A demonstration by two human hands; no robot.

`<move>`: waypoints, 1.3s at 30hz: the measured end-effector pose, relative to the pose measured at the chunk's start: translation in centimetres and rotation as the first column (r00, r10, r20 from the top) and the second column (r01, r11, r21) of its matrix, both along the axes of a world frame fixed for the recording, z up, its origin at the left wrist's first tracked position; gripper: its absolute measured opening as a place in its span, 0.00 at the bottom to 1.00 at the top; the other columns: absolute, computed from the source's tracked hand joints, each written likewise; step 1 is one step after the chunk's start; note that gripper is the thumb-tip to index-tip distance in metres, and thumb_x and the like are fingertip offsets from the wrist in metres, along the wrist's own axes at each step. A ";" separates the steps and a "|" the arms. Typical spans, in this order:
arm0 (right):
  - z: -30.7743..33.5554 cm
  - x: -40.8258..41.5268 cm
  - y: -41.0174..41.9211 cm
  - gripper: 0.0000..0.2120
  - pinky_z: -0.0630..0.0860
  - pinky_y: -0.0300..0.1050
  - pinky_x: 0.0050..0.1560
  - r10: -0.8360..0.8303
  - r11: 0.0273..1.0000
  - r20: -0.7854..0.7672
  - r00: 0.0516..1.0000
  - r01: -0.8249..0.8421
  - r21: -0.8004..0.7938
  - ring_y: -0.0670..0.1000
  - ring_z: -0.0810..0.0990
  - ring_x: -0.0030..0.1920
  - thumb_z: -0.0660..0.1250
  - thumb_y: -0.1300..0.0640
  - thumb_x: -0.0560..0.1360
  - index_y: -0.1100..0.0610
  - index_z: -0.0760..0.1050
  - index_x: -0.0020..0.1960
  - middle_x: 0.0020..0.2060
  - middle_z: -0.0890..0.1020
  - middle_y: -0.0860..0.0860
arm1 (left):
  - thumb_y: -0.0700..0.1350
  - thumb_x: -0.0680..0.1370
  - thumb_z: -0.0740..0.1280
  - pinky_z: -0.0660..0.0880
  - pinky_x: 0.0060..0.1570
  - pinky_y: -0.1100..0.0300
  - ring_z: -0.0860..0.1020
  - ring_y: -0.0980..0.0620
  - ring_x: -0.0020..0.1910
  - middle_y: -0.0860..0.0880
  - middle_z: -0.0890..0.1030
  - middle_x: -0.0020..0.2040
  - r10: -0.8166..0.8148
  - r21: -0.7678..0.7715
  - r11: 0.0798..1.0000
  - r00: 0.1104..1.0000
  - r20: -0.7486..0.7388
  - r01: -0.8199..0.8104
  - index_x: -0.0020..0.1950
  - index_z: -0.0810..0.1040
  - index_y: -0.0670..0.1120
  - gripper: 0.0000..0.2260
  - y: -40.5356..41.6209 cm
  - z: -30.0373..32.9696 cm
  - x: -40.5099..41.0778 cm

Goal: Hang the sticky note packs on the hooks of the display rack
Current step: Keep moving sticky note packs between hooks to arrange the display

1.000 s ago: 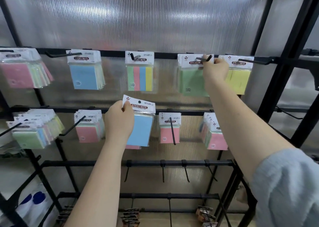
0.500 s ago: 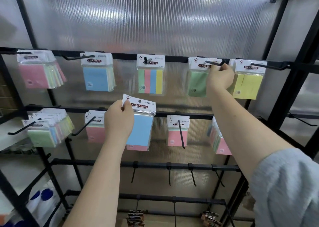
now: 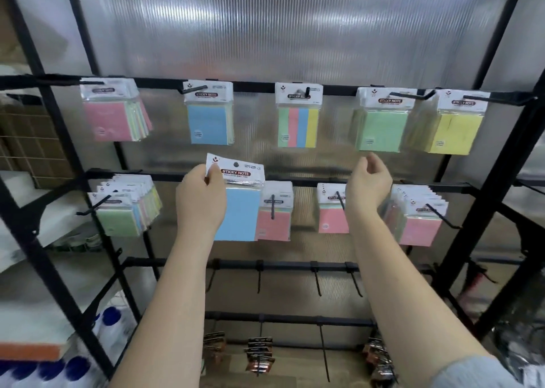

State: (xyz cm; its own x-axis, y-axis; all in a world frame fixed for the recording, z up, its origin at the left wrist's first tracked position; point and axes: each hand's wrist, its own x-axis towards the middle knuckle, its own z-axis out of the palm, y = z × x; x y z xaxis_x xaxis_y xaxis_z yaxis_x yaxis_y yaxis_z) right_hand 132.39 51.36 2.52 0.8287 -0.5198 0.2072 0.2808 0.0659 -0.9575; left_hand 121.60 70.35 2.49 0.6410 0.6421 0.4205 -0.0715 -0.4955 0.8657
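The right hand (image 3: 368, 185) has dropped from the top-row green sticky note pack (image 3: 380, 122), which now hangs on its black metal hook (image 3: 413, 96), and hovers empty below it, fingers loosely curled. The left hand (image 3: 200, 202) pinches a blue sticky note pack (image 3: 240, 205) by its white header card, before the black wire display rack's (image 3: 330, 88) middle rail.

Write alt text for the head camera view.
The left hand holds a blue sticky note pack before a black display rack hung with pastel packs. The right hand hovers empty below the green pack in the top row.
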 end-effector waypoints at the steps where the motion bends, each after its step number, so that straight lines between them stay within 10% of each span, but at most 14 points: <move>1: -0.7 -0.8 0.7 0.17 0.65 0.33 0.60 0.004 1.000 -0.008 1.000 -0.004 0.005 0.48 0.73 0.65 0.58 0.60 0.80 0.60 0.71 0.68 0.64 0.76 0.51 | 0.47 0.82 0.54 0.59 0.31 0.57 0.63 0.51 0.32 0.45 0.69 0.34 0.003 0.001 1.000 1.000 -0.010 -0.003 0.39 0.66 0.38 0.16 0.6 -0.1 -0.6; 12: -5.4 -6.2 6.3 0.11 0.69 0.37 0.49 0.095 0.980 -0.105 0.990 -0.111 -0.163 0.48 0.76 0.48 0.59 0.59 0.79 0.59 0.79 0.55 0.46 0.81 0.55 | 0.50 0.82 0.55 0.57 0.27 0.62 0.60 0.52 0.30 0.50 0.62 0.31 -0.010 0.015 1.000 1.000 0.009 0.009 0.35 0.60 0.44 0.18 6.2 0.5 -4.3; 18: -5.9 -5.5 8.9 0.14 0.73 0.44 0.58 0.195 0.951 -0.152 0.969 -0.225 -0.213 0.50 0.78 0.55 0.61 0.56 0.79 0.60 0.78 0.60 0.55 0.82 0.51 | 0.52 0.80 0.61 0.61 0.27 0.65 0.67 0.51 0.34 0.37 0.74 0.38 -0.045 0.113 0.993 0.970 0.239 0.019 0.45 0.74 0.33 0.20 8.6 3.4 -3.2; 26: -6.5 -3.9 10.6 0.12 0.69 0.38 0.52 0.250 0.924 -0.163 0.954 -0.286 -0.255 0.44 0.76 0.50 0.61 0.59 0.78 0.59 0.78 0.59 0.48 0.79 0.46 | 0.51 0.81 0.61 0.56 0.29 0.63 0.58 0.56 0.28 0.52 0.60 0.29 -0.087 0.104 0.993 0.939 0.334 0.055 0.32 0.60 0.47 0.20 9.4 6.1 0.2; 32: -7.3 -2.5 10.9 0.08 0.66 0.39 0.40 0.248 0.908 -0.166 0.954 -0.289 -0.304 0.41 0.68 0.32 0.60 0.61 0.77 0.50 0.70 0.41 0.32 0.70 0.40 | 0.49 0.81 0.60 0.59 0.27 0.67 0.60 0.59 0.27 0.54 0.62 0.29 -0.122 0.124 0.989 0.922 0.367 0.081 0.32 0.60 0.48 0.19 9.7 7.0 2.7; 39: -7.0 -2.5 10.4 0.13 0.74 0.47 0.59 0.198 0.920 -0.193 0.961 -0.250 -0.300 0.49 0.79 0.54 0.61 0.60 0.77 0.59 0.78 0.58 0.54 0.81 0.49 | 0.48 0.80 0.62 0.56 0.28 0.65 0.59 0.59 0.26 0.54 0.61 0.28 -0.153 0.082 0.988 0.903 0.402 0.131 0.30 0.60 0.49 0.20 9.8 6.6 4.4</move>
